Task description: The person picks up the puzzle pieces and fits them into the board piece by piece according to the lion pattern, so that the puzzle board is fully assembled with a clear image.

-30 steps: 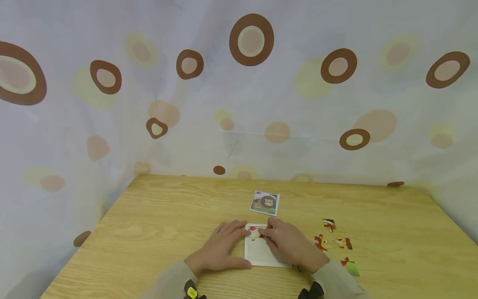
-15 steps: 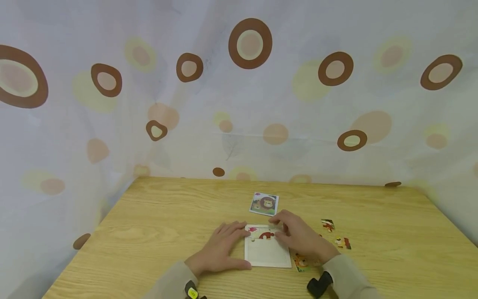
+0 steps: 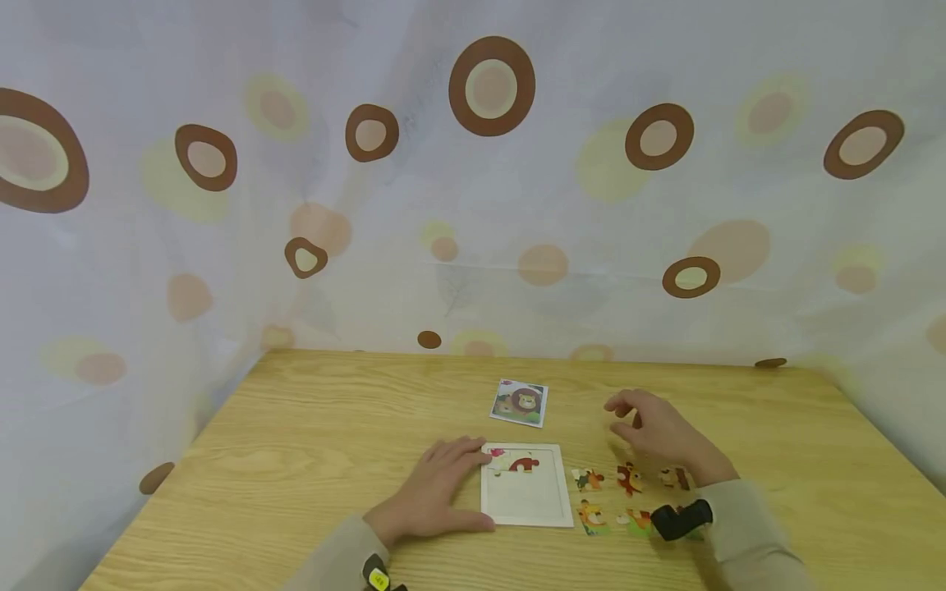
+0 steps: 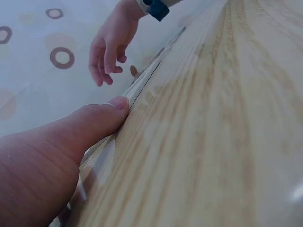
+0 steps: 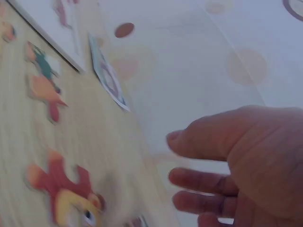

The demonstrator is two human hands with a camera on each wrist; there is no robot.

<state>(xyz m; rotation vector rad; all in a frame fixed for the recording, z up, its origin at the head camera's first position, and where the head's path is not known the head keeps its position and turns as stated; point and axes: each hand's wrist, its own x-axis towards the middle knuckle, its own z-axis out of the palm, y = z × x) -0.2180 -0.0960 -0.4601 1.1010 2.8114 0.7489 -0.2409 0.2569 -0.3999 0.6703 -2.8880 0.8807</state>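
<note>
My left hand [image 3: 432, 492] rests at the left side of a white puzzle tray [image 3: 528, 501], its fingers by the upper corner and its thumb by the lower one. In the left wrist view the thumb [image 4: 94, 120] touches the tray's edge. Joined puzzle pieces [image 3: 525, 465] with pink and brown lie along the tray's top left. My right hand [image 3: 654, 427] is raised above the table, right of the tray, fingers loosely bent and nothing between them. Below it lie several loose pieces, among them a brown and yellow puzzle piece [image 3: 629, 478], seen large in the right wrist view.
A square lion picture card [image 3: 520, 403] lies behind the tray on the wooden table [image 3: 355, 402]. One orange and green piece [image 3: 591, 517] sits close to the tray's right edge. A patterned curtain [image 3: 414, 205] hangs behind the table. The right wrist strap [image 3: 681, 519] hides some pieces.
My right hand let go of a brown puzzle piece at the tray's top and moved right, above the loose pieces. My left hand stays by the tray.
</note>
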